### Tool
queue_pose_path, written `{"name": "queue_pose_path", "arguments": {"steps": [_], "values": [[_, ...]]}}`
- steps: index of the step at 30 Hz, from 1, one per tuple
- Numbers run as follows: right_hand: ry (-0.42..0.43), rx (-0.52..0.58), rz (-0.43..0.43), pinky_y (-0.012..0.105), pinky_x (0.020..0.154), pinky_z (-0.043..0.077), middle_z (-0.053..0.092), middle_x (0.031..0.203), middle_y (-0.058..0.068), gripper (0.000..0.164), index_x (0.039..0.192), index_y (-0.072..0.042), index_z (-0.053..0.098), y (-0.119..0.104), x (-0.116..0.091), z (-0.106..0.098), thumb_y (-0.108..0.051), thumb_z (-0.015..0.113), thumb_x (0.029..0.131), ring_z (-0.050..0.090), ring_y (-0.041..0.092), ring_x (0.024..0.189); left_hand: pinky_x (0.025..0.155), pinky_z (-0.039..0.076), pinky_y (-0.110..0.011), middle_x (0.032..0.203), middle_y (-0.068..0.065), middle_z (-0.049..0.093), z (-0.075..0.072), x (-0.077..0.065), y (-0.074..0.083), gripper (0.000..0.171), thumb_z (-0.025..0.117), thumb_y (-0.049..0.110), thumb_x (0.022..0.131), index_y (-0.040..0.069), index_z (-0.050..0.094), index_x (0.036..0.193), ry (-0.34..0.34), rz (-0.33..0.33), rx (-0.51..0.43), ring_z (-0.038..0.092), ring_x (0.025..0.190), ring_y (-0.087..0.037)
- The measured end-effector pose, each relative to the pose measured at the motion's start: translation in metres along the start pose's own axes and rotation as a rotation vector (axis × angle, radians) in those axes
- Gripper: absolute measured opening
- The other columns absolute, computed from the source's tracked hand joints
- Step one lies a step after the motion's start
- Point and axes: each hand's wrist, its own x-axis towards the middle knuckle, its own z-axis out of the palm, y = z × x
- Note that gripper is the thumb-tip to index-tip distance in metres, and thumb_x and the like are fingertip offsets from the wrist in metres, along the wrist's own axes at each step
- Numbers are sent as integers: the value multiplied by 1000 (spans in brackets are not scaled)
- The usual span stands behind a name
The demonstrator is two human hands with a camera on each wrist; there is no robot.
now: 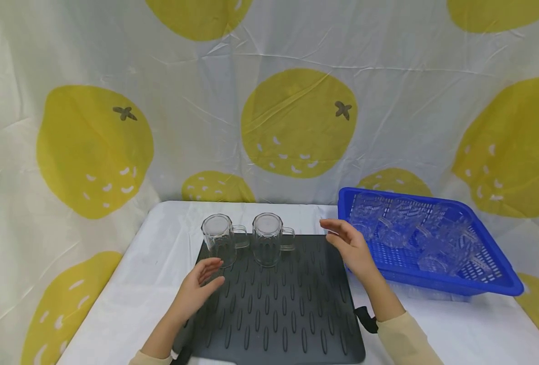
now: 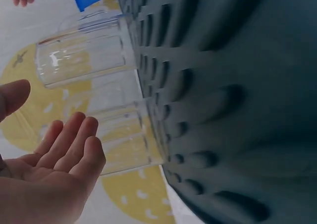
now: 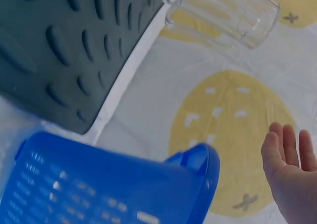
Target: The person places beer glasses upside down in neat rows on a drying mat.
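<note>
Two clear glass mugs stand side by side at the back of a dark ridged mat, handles to the right: a left mug [image 1: 222,243] and a right mug [image 1: 267,241]. My left hand [image 1: 196,290] hovers just in front of the left mug, fingers loosely bent, holding nothing. In the left wrist view that hand [image 2: 59,169] is apart from both mugs. Above the mat's back right corner, between the right mug and a blue basket [image 1: 426,279], my right hand [image 1: 352,249] is raised with relaxed fingers. It holds nothing; the right wrist view shows its palm [image 3: 292,179] bare.
Several clear glass mugs [image 1: 397,223] lie in the blue basket, right of the mat [image 1: 274,314]. A white cloth covers the table [image 1: 128,284]. Behind it hangs a curtain [image 1: 196,116] printed with yellow lemons. Black straps [image 1: 366,319] show at the wrists.
</note>
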Motion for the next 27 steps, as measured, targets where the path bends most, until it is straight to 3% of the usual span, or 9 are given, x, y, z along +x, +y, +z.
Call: {"name": "queue_pose_path", "arguments": {"steps": [6, 14, 19, 22, 27], "values": [[63, -68, 23, 15, 87, 42, 51, 124, 21, 31, 123, 5, 50, -6, -3, -17, -10, 49, 96, 50, 13, 114, 102, 28, -51, 133, -11, 48, 2, -13, -12, 49, 67, 19, 86, 5, 49, 129, -72, -109, 67, 41, 125, -30], [188, -110, 30, 16, 85, 42, 59, 117, 6, 32, 122, 5, 52, -15, -13, -50, -14, 49, 97, 53, 7, 107, 102, 29, -51, 132, -5, 50, 2, -21, -24, 50, 70, 23, 83, 12, 52, 128, -96, -119, 196, 39, 127, -30], [341, -5, -6, 16, 85, 41, 63, 108, 1, 28, 118, 10, 54, -22, -17, -74, -7, 51, 95, 56, 10, 103, 101, 30, -52, 130, -2, 51, -1, -21, -30, 53, 73, 24, 80, 14, 53, 128, -102, -90, 244, 40, 126, -29], [469, 63, -26, 17, 84, 41, 64, 105, 3, 26, 115, 12, 55, -25, -20, -91, -2, 52, 93, 57, 13, 101, 100, 29, -54, 136, -5, 47, -3, -22, -33, 62, 76, 29, 76, 15, 50, 131, -140, -94, 301, 36, 128, -31], [729, 70, 50, 15, 81, 40, 65, 98, 2, 22, 110, 8, 60, -29, -25, -120, 1, 55, 91, 57, 12, 98, 99, 26, -60, 145, -13, 32, -3, -24, -37, 79, 79, 37, 70, 13, 44, 136, -242, -99, 368, 27, 132, -39]]}}
